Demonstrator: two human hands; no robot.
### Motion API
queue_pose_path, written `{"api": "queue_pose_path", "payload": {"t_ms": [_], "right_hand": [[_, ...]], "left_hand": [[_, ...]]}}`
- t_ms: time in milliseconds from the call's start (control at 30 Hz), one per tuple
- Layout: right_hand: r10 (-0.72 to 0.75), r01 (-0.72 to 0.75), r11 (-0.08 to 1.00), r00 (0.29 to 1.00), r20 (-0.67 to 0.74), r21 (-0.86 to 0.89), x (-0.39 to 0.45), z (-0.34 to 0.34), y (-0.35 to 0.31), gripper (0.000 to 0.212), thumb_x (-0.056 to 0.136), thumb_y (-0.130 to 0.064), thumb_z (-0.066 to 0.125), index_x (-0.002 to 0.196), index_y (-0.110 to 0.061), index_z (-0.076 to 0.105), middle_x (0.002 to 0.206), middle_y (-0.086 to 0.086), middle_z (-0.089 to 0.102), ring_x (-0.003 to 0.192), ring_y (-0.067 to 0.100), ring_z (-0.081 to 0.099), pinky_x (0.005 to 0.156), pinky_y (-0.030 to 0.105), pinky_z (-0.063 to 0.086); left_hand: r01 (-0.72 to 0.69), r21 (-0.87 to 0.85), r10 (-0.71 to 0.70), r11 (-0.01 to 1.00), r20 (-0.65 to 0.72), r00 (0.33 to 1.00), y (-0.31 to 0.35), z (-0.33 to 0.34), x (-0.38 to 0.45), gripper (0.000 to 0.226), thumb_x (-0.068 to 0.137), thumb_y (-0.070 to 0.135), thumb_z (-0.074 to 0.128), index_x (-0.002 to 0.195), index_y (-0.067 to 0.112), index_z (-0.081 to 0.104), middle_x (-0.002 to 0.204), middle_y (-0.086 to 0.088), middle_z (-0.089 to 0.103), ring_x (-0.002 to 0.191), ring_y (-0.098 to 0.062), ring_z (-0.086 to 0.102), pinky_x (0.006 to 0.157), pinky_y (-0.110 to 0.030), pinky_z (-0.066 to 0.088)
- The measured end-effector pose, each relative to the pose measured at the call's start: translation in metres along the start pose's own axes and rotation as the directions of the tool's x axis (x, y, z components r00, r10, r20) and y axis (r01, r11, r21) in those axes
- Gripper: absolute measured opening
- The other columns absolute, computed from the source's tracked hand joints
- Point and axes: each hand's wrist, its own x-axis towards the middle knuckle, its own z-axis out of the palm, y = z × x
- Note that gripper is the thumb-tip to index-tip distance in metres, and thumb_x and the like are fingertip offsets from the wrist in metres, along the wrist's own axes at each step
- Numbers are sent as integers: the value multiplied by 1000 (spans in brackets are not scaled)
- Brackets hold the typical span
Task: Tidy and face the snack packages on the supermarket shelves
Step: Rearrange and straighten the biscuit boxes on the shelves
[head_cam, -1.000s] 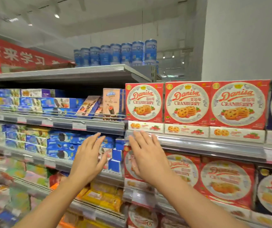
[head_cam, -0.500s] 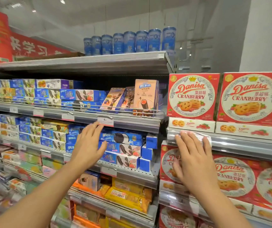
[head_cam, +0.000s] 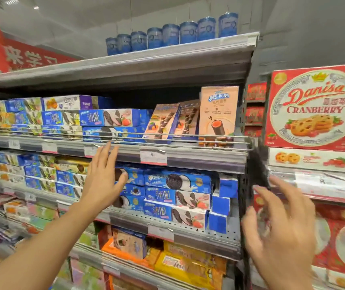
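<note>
My left hand [head_cam: 102, 181] is raised with straight fingers in front of the stacked blue Oreo boxes [head_cam: 177, 193] on the middle shelf, holding nothing. My right hand [head_cam: 276, 222] hovers, blurred and spread, at the divider between the two shelf bays, in front of the lower red Danisa boxes [head_cam: 343, 233]. On the shelf above, tan wafer-roll boxes stand: one upright [head_cam: 218, 114], two leaning left [head_cam: 165, 122]. A big red Danisa Cranberry box [head_cam: 315, 107] faces front at the upper right.
Blue flat boxes [head_cam: 67, 118] fill the upper shelf behind a wire rail [head_cam: 167, 141]. Blue tins [head_cam: 173, 34] line the top shelf. Orange and yellow packs [head_cam: 188, 262] lie on the lower shelf. A perforated divider [head_cam: 243, 185] separates the bays. Price tags hang on shelf edges.
My view has swung left and closer to the Oreo bay. Both hands moved left with it; the right hand left the Danisa box front and now hovers at the divider.
</note>
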Motion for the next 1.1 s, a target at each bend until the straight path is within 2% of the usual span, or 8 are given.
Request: {"api": "queue_pose_path", "payload": {"t_ms": [67, 167, 267, 400, 533, 633, 933, 1100], "right_hand": [[-82, 76, 987, 996, 40, 141, -7, 26, -24, 29, 90, -21, 58, 106, -3, 74, 126, 15, 63, 108, 36, 58, 107, 31, 40], [-173, 132, 973, 960, 220, 188, -13, 71, -50, 30, 89, -23, 59, 111, -8, 72, 126, 7, 64, 111, 31, 61, 98, 40, 49], [-147, 127, 989, 911, 386, 78, -9, 105, -62, 40, 82, -16, 73, 121, -7, 67, 129, 7, 63, 116, 30, 60, 101, 38, 47], [-129, 213, 970, 859, 495, -116, -1, 144, -69, 60, 70, -15, 85, 125, 1, 66, 128, 17, 65, 115, 40, 64, 102, 56, 50], [-19, 220, 924, 843, 537, -313, 7, 170, -73, 72, 67, -29, 86, 131, -6, 62, 122, 13, 64, 110, 38, 60, 103, 61, 45], [35, 194, 899, 862, 506, -394, 1, 185, -76, 78, 62, -37, 89, 129, -9, 62, 119, 12, 63, 111, 38, 59, 102, 64, 41], [123, 177, 825, 870, 477, -537, -4, 193, -93, 73, 56, -26, 95, 118, -9, 61, 115, 11, 67, 110, 38, 62, 105, 64, 41], [75, 258, 796, 856, 512, -548, 8, 181, -98, 70, 56, -26, 96, 116, -9, 65, 110, 9, 71, 101, 35, 66, 97, 52, 48]], "left_hand": [[10, 2, -10, 1000, -4, 1000, -17, 12, 4, 76, 100, 52, 39, 161, 24, 5, 169, -2, 2, 155, -23, -2, 125, -49, 14], [3, -19, -4, 1000, -7, 1000, -44, 26, 9, 75, 98, 55, 29, 161, 23, 6, 169, 1, 0, 156, -23, -2, 124, -51, 15], [-59, -6, 59, 998, -24, 998, -67, 36, 10, 72, 99, 52, 30, 161, 25, 7, 169, 7, -2, 156, -22, -1, 123, -52, 17], [-150, -2, 150, 989, -89, 985, -85, 43, 21, 70, 96, 46, 39, 159, 19, 21, 167, -2, 14, 152, -31, 16, 120, -53, 22], [-238, -36, 224, 971, -226, 948, -96, 54, 33, 67, 93, 38, 51, 153, 14, 36, 157, -10, 32, 144, -37, 30, 116, -55, 28], [-284, -72, 250, 956, -308, 918, -105, 64, 39, 66, 91, 37, 50, 152, 15, 39, 154, -10, 36, 142, -37, 33, 114, -55, 30], [-437, 16, 414, 899, -353, 839, -132, 78, 49, 66, 93, 41, 47, 154, 18, 37, 155, -10, 37, 137, -39, 39, 114, -56, 25], [-457, -31, 412, 889, -381, 828, -132, 80, 51, 66, 92, 41, 49, 153, 17, 40, 154, -10, 39, 134, -40, 42, 113, -58, 26]]}}
